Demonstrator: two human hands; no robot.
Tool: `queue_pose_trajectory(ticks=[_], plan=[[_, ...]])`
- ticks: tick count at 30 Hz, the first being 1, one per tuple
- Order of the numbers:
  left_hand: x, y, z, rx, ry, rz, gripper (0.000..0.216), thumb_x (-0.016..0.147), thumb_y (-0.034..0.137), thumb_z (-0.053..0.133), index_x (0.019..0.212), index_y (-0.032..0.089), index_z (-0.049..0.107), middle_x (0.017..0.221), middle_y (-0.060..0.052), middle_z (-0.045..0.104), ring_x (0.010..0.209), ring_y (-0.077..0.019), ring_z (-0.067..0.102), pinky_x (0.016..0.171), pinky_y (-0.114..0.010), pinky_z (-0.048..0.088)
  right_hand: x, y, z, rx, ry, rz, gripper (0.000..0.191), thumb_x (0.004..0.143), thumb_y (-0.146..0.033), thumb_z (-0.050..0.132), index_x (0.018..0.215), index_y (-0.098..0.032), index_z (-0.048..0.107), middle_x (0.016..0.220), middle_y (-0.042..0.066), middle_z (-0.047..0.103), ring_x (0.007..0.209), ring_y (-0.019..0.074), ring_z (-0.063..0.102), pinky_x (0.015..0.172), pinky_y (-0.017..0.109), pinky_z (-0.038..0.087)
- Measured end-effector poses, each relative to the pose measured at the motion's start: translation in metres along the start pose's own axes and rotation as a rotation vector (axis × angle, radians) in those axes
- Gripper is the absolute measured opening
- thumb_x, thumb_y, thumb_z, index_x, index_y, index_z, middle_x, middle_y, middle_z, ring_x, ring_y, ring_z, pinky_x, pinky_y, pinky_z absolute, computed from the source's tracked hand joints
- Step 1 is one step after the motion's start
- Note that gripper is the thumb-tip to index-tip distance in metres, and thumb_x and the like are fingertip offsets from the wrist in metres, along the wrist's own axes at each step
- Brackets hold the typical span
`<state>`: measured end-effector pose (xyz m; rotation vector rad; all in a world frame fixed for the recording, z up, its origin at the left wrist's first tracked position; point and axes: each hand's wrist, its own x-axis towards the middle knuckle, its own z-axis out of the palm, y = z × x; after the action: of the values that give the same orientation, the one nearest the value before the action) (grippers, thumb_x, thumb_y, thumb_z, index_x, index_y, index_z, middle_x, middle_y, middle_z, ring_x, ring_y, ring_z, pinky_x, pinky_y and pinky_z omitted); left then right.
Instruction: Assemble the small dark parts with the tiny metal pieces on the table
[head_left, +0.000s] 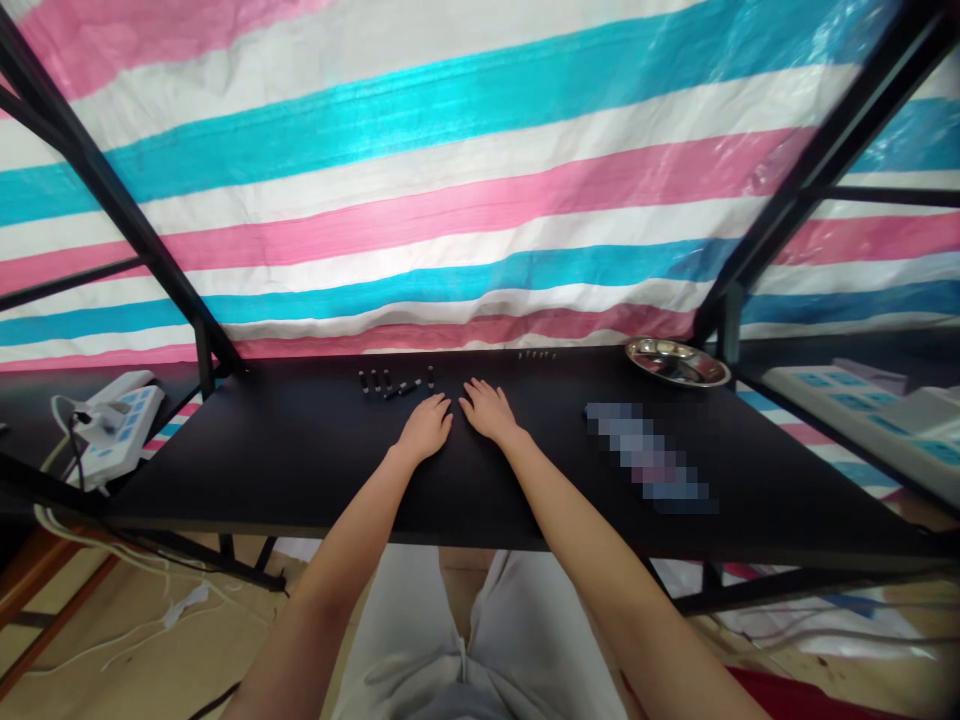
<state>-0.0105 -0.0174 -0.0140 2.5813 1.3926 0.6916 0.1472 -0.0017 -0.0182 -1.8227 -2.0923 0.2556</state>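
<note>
My left hand (426,426) lies flat on the black table (285,470), fingers stretched out, holding nothing. My right hand (489,408) rests flat beside it, fingers apart and empty; the two hands nearly touch. Just beyond my left hand stand and lie several small dark cylinders (391,383), a short gap from the fingertips. Farther back right is a row of tiny dark pieces (537,354).
A shiny metal bowl (676,361) sits at the table's far right. A blurred patch (649,457) lies right of my hands. A white power strip (112,428) with cables lies at the left. Black frame posts (204,357) and a striped tarp (450,180) stand behind.
</note>
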Motion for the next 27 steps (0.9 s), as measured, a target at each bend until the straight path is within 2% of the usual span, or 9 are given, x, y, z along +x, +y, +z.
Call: queue_pose_trajectory(ticks=[11, 15, 18, 21, 23, 27], plan=[[0.0, -0.001, 0.001, 0.012, -0.001, 0.009, 0.038, 0.086, 0.024, 0.039, 0.117, 0.008, 0.054, 0.129, -0.016, 0.049, 0.122, -0.0237, 0.044, 0.105, -0.039, 0.032, -0.001, -0.002, -0.002, -0.008, -0.004, 0.008, 0.048, 0.09, -0.034, 0.032, 0.133, -0.015, 0.04, 0.143, 0.011, 0.033, 0.132, 0.0245, 0.025, 0.107, 0.047, 0.018], [0.0, 0.001, 0.0, -0.034, 0.048, -0.001, 0.031, 0.084, 0.022, 0.043, 0.109, 0.011, 0.058, 0.122, -0.014, 0.054, 0.117, -0.0229, 0.048, 0.103, -0.038, 0.036, 0.0, -0.001, -0.002, -0.015, -0.017, 0.012, 0.048, 0.09, -0.034, 0.031, 0.134, -0.015, 0.039, 0.143, 0.011, 0.032, 0.133, 0.0244, 0.024, 0.106, 0.046, 0.018], [0.005, 0.003, -0.004, -0.125, 0.236, -0.107, 0.02, 0.081, 0.017, 0.046, 0.093, 0.014, 0.062, 0.115, -0.013, 0.055, 0.111, -0.0214, 0.052, 0.097, -0.035, 0.042, 0.0, -0.001, -0.002, -0.009, -0.023, 0.013, 0.049, 0.09, -0.035, 0.031, 0.134, -0.014, 0.038, 0.144, 0.011, 0.031, 0.133, 0.0245, 0.024, 0.107, 0.046, 0.017], [0.013, 0.0, -0.007, -0.249, 0.418, -0.269, 0.014, 0.076, 0.014, 0.05, 0.085, 0.014, 0.062, 0.123, -0.015, 0.047, 0.111, -0.0226, 0.051, 0.093, -0.035, 0.044, 0.0, -0.001, -0.002, -0.002, -0.022, 0.014, 0.049, 0.09, -0.036, 0.031, 0.134, -0.014, 0.039, 0.144, 0.011, 0.031, 0.133, 0.0246, 0.024, 0.107, 0.047, 0.018], [0.02, -0.003, -0.008, -0.34, 0.421, -0.335, 0.013, 0.074, 0.012, 0.054, 0.083, 0.013, 0.062, 0.125, -0.016, 0.046, 0.111, -0.0235, 0.052, 0.094, -0.036, 0.043, 0.0, 0.0, -0.001, 0.0, -0.018, 0.014, 0.049, 0.09, -0.035, 0.031, 0.134, -0.015, 0.039, 0.144, 0.011, 0.031, 0.133, 0.0246, 0.024, 0.107, 0.047, 0.018], [0.031, -0.011, -0.008, -0.486, 0.357, -0.414, 0.016, 0.072, 0.01, 0.054, 0.084, 0.013, 0.065, 0.117, -0.015, 0.054, 0.109, -0.023, 0.054, 0.098, -0.036, 0.039, 0.001, 0.0, 0.0, 0.006, -0.012, 0.018, 0.049, 0.09, -0.036, 0.032, 0.134, -0.015, 0.039, 0.143, 0.011, 0.032, 0.133, 0.0245, 0.024, 0.107, 0.047, 0.018]])
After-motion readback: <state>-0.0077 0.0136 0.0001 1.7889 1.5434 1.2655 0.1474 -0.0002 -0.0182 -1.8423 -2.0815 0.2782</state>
